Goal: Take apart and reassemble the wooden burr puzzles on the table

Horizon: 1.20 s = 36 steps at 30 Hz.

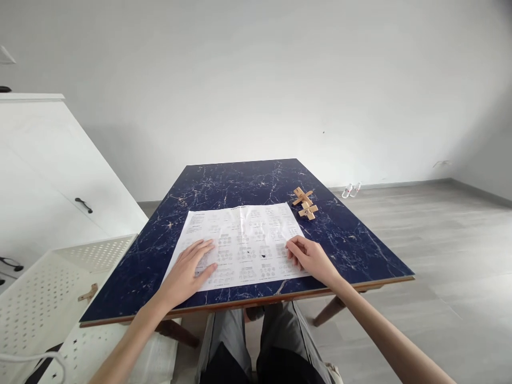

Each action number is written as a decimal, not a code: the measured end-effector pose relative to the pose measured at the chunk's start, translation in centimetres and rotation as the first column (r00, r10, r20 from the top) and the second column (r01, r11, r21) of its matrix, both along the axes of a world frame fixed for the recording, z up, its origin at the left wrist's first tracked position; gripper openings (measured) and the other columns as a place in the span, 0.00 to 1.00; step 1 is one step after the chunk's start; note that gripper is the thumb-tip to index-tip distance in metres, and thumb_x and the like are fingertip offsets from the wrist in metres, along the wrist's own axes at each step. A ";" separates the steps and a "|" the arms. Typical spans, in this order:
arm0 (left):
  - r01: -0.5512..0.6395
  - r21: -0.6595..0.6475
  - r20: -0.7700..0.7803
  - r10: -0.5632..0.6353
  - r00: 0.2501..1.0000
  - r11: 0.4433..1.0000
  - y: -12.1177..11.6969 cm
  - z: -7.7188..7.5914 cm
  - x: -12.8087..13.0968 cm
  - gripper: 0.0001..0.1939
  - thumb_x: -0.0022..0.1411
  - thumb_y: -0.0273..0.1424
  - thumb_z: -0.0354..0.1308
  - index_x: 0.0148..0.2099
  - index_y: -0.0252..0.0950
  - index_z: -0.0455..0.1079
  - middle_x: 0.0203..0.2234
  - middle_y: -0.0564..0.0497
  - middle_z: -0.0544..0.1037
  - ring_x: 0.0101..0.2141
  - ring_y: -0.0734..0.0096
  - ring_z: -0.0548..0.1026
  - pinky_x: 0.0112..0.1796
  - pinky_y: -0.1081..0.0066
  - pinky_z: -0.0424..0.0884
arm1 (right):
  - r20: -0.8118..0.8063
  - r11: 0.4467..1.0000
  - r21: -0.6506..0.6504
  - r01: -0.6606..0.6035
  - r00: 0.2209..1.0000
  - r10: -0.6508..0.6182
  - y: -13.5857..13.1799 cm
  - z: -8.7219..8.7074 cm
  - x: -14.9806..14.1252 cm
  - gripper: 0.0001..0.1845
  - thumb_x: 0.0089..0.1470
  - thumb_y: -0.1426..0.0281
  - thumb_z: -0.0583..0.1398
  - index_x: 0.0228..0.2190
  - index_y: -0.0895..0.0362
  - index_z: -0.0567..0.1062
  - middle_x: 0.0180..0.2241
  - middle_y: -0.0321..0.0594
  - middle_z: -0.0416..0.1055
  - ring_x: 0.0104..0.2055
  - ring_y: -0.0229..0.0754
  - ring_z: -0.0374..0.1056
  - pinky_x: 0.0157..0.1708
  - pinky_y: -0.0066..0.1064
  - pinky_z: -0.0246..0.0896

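Observation:
A creased white instruction sheet (228,234), printed with rows of small diagrams and text, lies flat on the table. My left hand (188,269) rests palm down on its left side, fingers stretched out and thumb apart. Over the sheet's right edge, my right hand (306,257) lies with its fingers loosely curled in; I see nothing held in it. Beyond that hand are wooden puzzle pieces (307,212), notched light-brown bars crossed together in a small cluster, with dark marks on some faces. Neither hand touches them.
The table (244,184) has a dark blue marbled top with a wooden edge. At left are a white cabinet (52,165) and a perforated white bin (40,288) with a wooden piece (88,293) at its rim. Two clear bottles (352,190) stand on the floor by the wall.

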<state>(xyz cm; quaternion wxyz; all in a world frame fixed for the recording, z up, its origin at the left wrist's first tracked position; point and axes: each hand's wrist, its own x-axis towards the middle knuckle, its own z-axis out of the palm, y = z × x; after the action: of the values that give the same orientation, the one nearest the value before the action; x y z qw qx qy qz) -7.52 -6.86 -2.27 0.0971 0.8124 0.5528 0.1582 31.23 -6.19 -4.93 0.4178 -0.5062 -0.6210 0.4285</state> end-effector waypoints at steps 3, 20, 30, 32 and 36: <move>-0.015 0.043 -0.011 0.016 1.000 0.999 0.0 -0.1 -2.3 0.33 0.76 0.55 0.50 0.71 0.41 0.69 0.72 0.41 0.70 0.73 0.41 0.63 0.70 0.42 0.62 | -0.006 1.000 0.019 -0.013 1.000 0.013 0.4 -0.2 0.3 0.29 0.65 0.41 0.60 0.31 0.53 0.74 0.25 0.36 0.74 0.22 0.39 0.66 0.25 0.33 0.65; -0.340 0.119 0.019 0.340 0.940 0.933 -1.5 -0.2 -5.6 0.44 0.72 0.58 0.48 0.74 0.29 0.60 0.72 0.30 0.68 0.71 0.33 0.66 0.68 0.42 0.65 | -0.081 0.997 0.066 -0.038 0.996 0.043 0.7 -1.1 0.2 0.29 0.64 0.40 0.60 0.34 0.54 0.75 0.27 0.39 0.76 0.23 0.39 0.66 0.23 0.32 0.62; -0.366 0.106 0.041 0.364 0.931 0.924 -1.1 -1.0 -6.2 0.45 0.71 0.60 0.49 0.74 0.30 0.61 0.72 0.31 0.68 0.69 0.34 0.69 0.66 0.43 0.68 | -0.102 0.996 0.080 -0.027 0.994 0.036 0.5 -1.0 0.1 0.30 0.62 0.38 0.61 0.32 0.53 0.75 0.28 0.39 0.77 0.24 0.39 0.67 0.22 0.30 0.63; -0.359 0.108 0.044 0.356 0.933 0.927 -1.1 -1.2 -6.3 0.45 0.71 0.60 0.49 0.74 0.30 0.61 0.71 0.31 0.69 0.70 0.36 0.69 0.67 0.45 0.67 | -0.107 0.996 0.080 -0.024 0.994 0.032 0.6 -1.0 0.2 0.30 0.61 0.38 0.61 0.32 0.53 0.75 0.28 0.39 0.77 0.23 0.39 0.67 0.22 0.30 0.63; -0.342 0.119 0.054 0.338 0.940 0.932 -1.0 -1.3 -6.4 0.44 0.71 0.60 0.48 0.74 0.31 0.61 0.71 0.33 0.70 0.69 0.39 0.69 0.68 0.47 0.67 | -0.111 0.997 0.080 -0.023 0.993 0.031 0.6 -1.2 0.3 0.29 0.61 0.39 0.62 0.31 0.53 0.75 0.28 0.40 0.78 0.23 0.39 0.67 0.22 0.30 0.64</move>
<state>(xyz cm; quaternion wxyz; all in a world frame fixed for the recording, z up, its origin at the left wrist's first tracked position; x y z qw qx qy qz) -13.94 -7.86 -3.59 0.0256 0.7063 0.6723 0.2204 31.48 -5.61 -6.09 0.4658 -0.4560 -0.6197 0.4371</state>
